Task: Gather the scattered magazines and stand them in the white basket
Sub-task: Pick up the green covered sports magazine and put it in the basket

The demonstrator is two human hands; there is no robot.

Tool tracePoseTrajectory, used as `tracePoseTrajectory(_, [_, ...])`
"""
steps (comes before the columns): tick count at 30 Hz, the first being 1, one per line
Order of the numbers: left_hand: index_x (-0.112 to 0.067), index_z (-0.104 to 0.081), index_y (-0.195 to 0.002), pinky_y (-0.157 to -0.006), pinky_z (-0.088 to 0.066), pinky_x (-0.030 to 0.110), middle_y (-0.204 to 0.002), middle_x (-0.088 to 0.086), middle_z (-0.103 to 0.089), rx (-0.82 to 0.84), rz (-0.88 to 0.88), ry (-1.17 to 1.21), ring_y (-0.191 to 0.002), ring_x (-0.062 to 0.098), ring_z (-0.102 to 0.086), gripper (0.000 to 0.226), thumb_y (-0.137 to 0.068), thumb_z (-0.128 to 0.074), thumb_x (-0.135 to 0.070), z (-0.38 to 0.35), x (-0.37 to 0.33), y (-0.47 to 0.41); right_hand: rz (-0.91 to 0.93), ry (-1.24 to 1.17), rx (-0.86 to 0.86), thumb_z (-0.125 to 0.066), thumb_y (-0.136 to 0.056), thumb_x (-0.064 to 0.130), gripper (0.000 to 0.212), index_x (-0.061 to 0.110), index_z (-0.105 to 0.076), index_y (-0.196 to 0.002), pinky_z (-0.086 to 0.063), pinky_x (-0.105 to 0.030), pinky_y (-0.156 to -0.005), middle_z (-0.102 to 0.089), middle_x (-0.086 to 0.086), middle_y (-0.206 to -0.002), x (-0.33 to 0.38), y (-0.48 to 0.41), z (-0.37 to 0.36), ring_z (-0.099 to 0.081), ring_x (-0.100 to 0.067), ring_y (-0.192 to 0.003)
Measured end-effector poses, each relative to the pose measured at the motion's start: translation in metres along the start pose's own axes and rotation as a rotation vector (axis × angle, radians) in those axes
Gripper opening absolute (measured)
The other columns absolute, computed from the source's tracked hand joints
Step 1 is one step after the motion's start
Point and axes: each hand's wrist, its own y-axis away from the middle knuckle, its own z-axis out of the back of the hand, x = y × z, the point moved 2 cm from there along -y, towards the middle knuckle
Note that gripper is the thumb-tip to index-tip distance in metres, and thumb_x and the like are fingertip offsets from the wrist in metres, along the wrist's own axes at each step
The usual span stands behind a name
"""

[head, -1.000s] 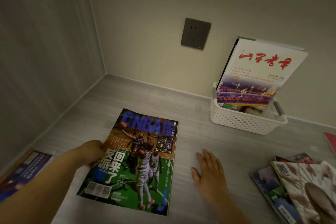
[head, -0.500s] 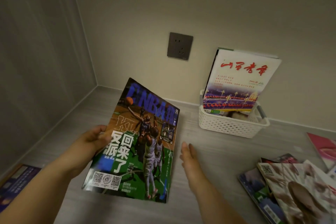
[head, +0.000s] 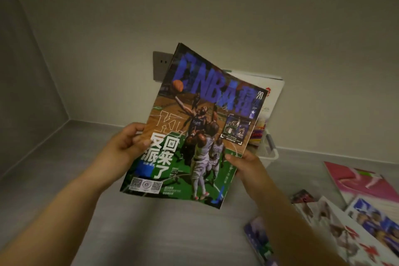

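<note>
Magazines first: we hold the basketball magazine [head: 194,127] up off the grey counter [head: 151,222], cover facing us, tilted w/ its top corner leaning left. Our left hand [head: 124,147] grips its left edge, thumb on the cover & fingers wrapped behind. Behind the mag's top left, a grey wall socket [head: 160,65] shows partly. Our right hand [head: 246,163] is clamped on the lower right edge, thumb on the front. Just behind the mag's right side sits the white basket [head: 268,151], mostly hidden, w/ a white-cover magazine [head: 274,93] standing in it against the wall. Further right on the counter lie the rest: a pink magazine [head: 362,183] flat near the wall, plus an overlapping pile [head: 336,229] at bottom right, blurred.
</note>
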Motion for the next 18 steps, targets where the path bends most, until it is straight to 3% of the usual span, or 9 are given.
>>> tracePoseTrajectory(3, [-0.029, -0.049, -0.081, -0.045, -0.049, 0.006, -0.056, -0.024, -0.07, -0.006, -0.038, -0.031, -0.056, -0.01, -0.065, 0.027, -0.089, -0.046, -0.003, -0.033, -0.002, -0.033, 0.111, 0.057, -0.122, -0.056, -0.081, -0.003, 0.03, 0.025, -0.065, -0.08, -0.051, -0.031, -0.075, -0.07, 0.013, -0.071, 0.019, -0.018, 0.031, -0.065, -0.007, -0.068])
tracePoseTrajectory(5, [-0.029, -0.048, -0.081, -0.043, -0.047, 0.005, -0.051, -0.025, -0.068, -0.024, -0.065, -0.054, -0.055, -0.012, -0.064, 0.032, -0.087, -0.047, 0.003, -0.053, -0.002, -0.058, 0.176, 0.065, -0.19, -0.056, -0.081, -0.004, 0.028, 0.021, -0.065, -0.09, -0.055, -0.025, -0.071, -0.07, 0.013, -0.067, 0.035, -0.032, 0.051, -0.065, -0.006, -0.063])
tracePoseTrajectory(8, [-0.028, -0.048, -0.076, -0.046, -0.051, 0.011, -0.054, -0.013, -0.069, -0.069, -0.079, -0.082, -0.057, 0.001, -0.065, 0.037, -0.084, -0.05, 0.008, -0.078, -0.001, -0.094, 0.263, 0.046, -0.242, -0.056, -0.082, -0.001, 0.026, 0.023, -0.065, -0.083, -0.053, -0.011, -0.052, -0.067, 0.02, -0.048, 0.058, -0.054, 0.077, -0.063, 0.005, -0.049])
tracePoseTrajectory(10, [-0.03, -0.048, -0.074, -0.061, -0.054, 0.022, -0.073, -0.008, -0.063, -0.099, -0.1, -0.13, -0.07, 0.008, -0.061, 0.037, -0.084, -0.052, 0.005, -0.096, -0.001, -0.115, 0.3, 0.019, -0.271, -0.056, -0.082, 0.0, 0.029, 0.027, -0.063, -0.076, -0.054, -0.012, -0.056, -0.067, 0.022, -0.05, 0.067, -0.071, 0.09, -0.064, 0.005, -0.052])
tracePoseTrajectory(13, [-0.031, -0.047, -0.07, -0.083, -0.052, 0.043, -0.088, 0.004, -0.06, -0.148, -0.103, -0.156, -0.085, 0.025, -0.058, 0.035, -0.084, -0.054, 0.0, -0.115, 0.007, -0.142, 0.306, -0.003, -0.314, -0.055, -0.083, 0.001, 0.028, 0.027, -0.063, -0.075, -0.053, -0.028, -0.075, -0.068, 0.022, -0.054, 0.067, -0.094, 0.101, -0.064, -0.007, -0.068])
tracePoseTrajectory(16, [-0.027, -0.049, -0.072, -0.09, -0.05, 0.052, -0.093, 0.011, -0.06, -0.161, -0.075, -0.179, -0.091, 0.03, -0.058, 0.031, -0.083, -0.055, 0.001, -0.13, 0.026, -0.16, 0.272, -0.028, -0.328, -0.056, -0.085, 0.008, 0.023, 0.027, -0.064, -0.075, -0.051, -0.033, -0.083, -0.069, 0.021, -0.056, 0.054, -0.111, 0.107, -0.064, -0.011, -0.075])
tracePoseTrajectory(18, [-0.014, -0.053, -0.082, -0.092, -0.048, 0.052, -0.097, 0.017, -0.064, -0.162, -0.051, -0.195, -0.095, 0.033, -0.06, 0.018, -0.083, -0.054, 0.005, -0.138, 0.041, -0.167, 0.228, -0.044, -0.335, -0.056, -0.085, 0.008, 0.025, 0.028, -0.065, -0.073, -0.051, -0.037, -0.088, -0.069, 0.018, -0.058, 0.042, -0.119, 0.109, -0.065, -0.017, -0.084])
